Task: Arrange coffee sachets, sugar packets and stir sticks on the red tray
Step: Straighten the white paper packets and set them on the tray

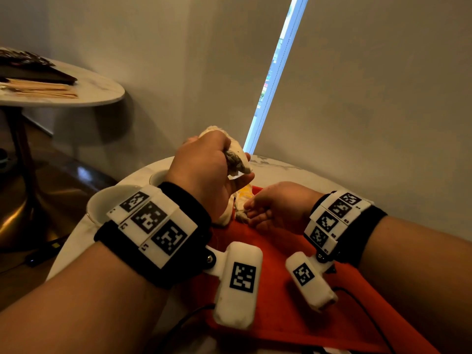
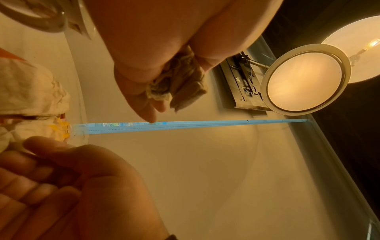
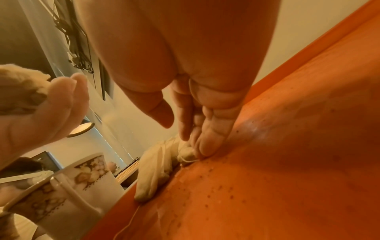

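Observation:
My left hand (image 1: 238, 172) is raised above the far end of the red tray (image 1: 281, 290) and grips a bunch of crumpled pale sachets (image 2: 176, 81). Lower down, my right hand (image 1: 251, 213) reaches onto the tray. Its fairly straight fingertips (image 3: 205, 146) press on a small stringed sachet (image 3: 186, 156), with the thumb held apart. More pale sachets (image 3: 156, 175) lie in a heap along the tray's far left rim, one with yellow print (image 1: 245, 194). The tray's floor is wet and speckled. Wooden stir sticks (image 1: 43, 89) lie on a second table, far left.
Two white cups (image 1: 112, 203) (image 1: 158, 177) with a floral band stand on the round marble table (image 1: 275, 167) left of the tray. A wall and window blind close off the far side. A dark tray (image 1: 30, 70) sits by the stir sticks. Cables run near the tray's front edge.

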`<action>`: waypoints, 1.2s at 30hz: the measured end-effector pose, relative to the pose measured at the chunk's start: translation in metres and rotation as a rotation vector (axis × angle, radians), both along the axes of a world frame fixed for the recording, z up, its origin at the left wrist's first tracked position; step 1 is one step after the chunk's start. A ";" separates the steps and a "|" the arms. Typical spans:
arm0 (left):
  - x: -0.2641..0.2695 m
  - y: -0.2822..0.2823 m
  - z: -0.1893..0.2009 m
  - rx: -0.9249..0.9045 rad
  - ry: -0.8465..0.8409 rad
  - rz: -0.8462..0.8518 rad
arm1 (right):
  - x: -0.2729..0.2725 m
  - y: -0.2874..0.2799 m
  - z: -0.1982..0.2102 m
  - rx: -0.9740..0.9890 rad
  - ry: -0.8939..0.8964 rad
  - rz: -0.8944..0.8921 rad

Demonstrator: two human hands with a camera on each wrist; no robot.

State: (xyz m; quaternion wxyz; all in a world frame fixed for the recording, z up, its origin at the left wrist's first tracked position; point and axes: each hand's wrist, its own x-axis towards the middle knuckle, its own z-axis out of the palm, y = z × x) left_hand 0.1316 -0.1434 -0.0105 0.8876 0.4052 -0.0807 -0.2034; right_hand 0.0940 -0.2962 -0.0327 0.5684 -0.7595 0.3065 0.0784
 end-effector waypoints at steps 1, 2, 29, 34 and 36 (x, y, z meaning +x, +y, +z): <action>0.000 0.000 0.000 0.001 -0.003 0.004 | 0.001 0.000 0.000 0.004 0.000 0.002; -0.001 0.000 0.001 0.000 -0.002 0.003 | 0.000 0.001 -0.001 0.003 0.000 0.009; -0.016 -0.002 -0.002 0.002 -0.077 -0.192 | -0.040 0.012 0.045 -0.087 -0.669 0.106; -0.014 -0.003 -0.003 0.026 -0.089 -0.177 | -0.041 0.008 0.042 -0.054 -0.669 0.080; -0.012 -0.003 -0.004 0.023 -0.097 -0.175 | -0.040 0.007 0.040 -0.040 -0.678 0.074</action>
